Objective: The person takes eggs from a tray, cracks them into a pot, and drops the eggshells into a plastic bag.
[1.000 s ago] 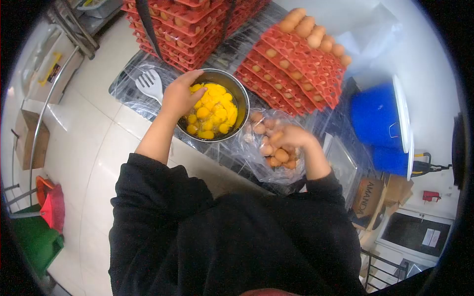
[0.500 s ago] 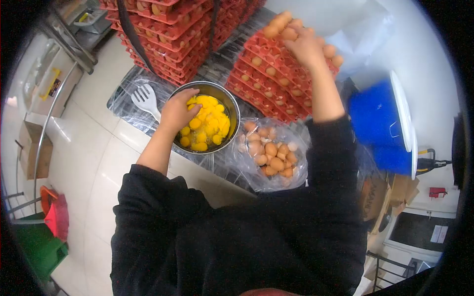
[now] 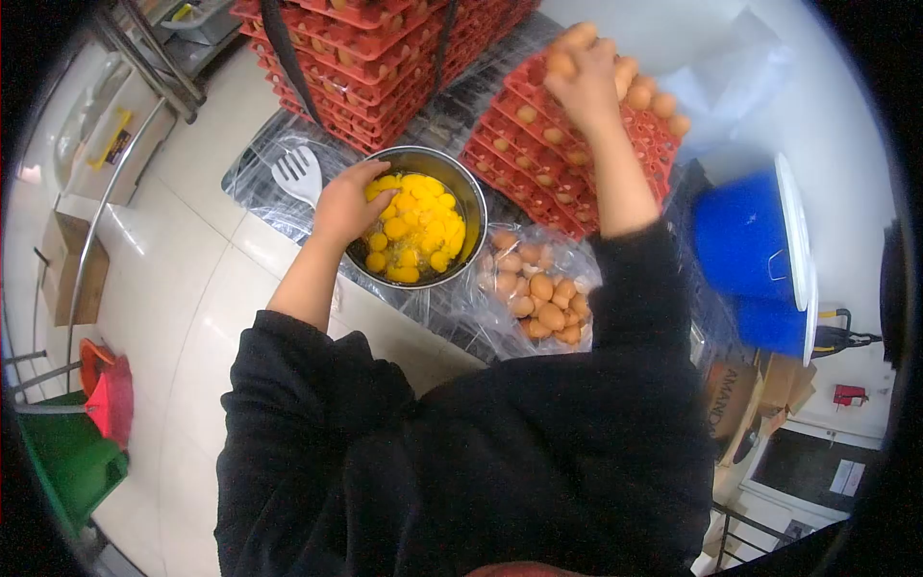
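Observation:
My left hand reaches over the near-left rim of a round metal pot, thumb and fingers apart, with nothing visible between them. Many raw egg yolks lie in the pot. My right hand is at the top tray of the smaller stack of red egg trays, its fingers curled over a brown egg; the fingertips are partly hidden. More eggs sit beside it on that tray. Between the pot and my right arm is a clear plastic bag of brown eggshells.
A white slotted turner lies left of the pot on the plastic-wrapped surface. A taller strapped stack of red egg trays stands behind. Blue buckets with white rims are at right, a cardboard box below them.
The view has shifted, so most things appear farther right. My right hand has moved slightly left over the eggs, its fingers closing around one. My left hand stays at the pot.

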`<state>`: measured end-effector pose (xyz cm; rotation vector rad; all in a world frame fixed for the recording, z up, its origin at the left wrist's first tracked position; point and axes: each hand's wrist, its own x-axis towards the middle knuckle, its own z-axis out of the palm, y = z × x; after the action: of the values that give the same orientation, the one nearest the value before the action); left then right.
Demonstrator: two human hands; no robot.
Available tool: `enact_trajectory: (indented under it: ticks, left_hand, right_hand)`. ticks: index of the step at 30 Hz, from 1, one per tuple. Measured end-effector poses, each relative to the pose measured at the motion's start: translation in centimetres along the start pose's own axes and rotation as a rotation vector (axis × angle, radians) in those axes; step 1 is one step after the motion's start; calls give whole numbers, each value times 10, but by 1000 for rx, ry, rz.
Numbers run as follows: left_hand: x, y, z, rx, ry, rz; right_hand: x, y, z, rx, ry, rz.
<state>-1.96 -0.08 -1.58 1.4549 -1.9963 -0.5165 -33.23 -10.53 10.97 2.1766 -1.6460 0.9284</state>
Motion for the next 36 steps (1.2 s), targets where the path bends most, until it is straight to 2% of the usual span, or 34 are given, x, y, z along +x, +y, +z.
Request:
enact_trajectory:
  ticks: [2,3,4,5,6,8,11,15,18,21,24,27,28,34,36]
  left_hand:
    - [0,-2,-1,-18,3,0]
    - [0,-4,-1,-26,5,0]
    - [0,-4,-2,-36,4,1]
    - [0,-4,-3,-45,4,3]
    - [0,-3,-3,-53,2,7]
    - [-1,-6,0,-42,7,22]
    - [-1,-1,-3,-47,-2,13]
    - [-2,-2,-1,-59,-10,33]
    - [-1,7,1,-105,-28,82]
    - [-3,16,1,-100,-43,127]
    - [-6,29,11,-290,-113,242]
    - [-3,55,3,-403,-307,266]
    - [-3,48,12,-313,-295,287]
    - [-2,35,8,-310,-370,243]
    - [-3,26,15,-279,-311,292]
  right_hand:
    - [-44,-31,-14,182,-47,13]
    - [-70,-51,-23,189,-145,2]
    - [-100,-62,-17,347,-274,112]
    - [-133,-65,-5,377,-311,69]
    - [-159,-70,4,414,-430,126]
    - [-205,-75,22,385,-500,40]
    - [-237,-71,40,455,-592,152]
    - [-218,-82,27,516,-370,208]
    - [-227,-75,40,391,-574,191]
    - [-221,-73,50,447,-314,72]
    - [-185,-95,30,1489,-551,1016]
    - [-164,-112,23,1692,-694,1131]
    - [-162,-115,23,1670,-704,1146]
    - [-167,-123,41,1651,-763,1116]
    - [-169,-124,48,1653,-746,1105]
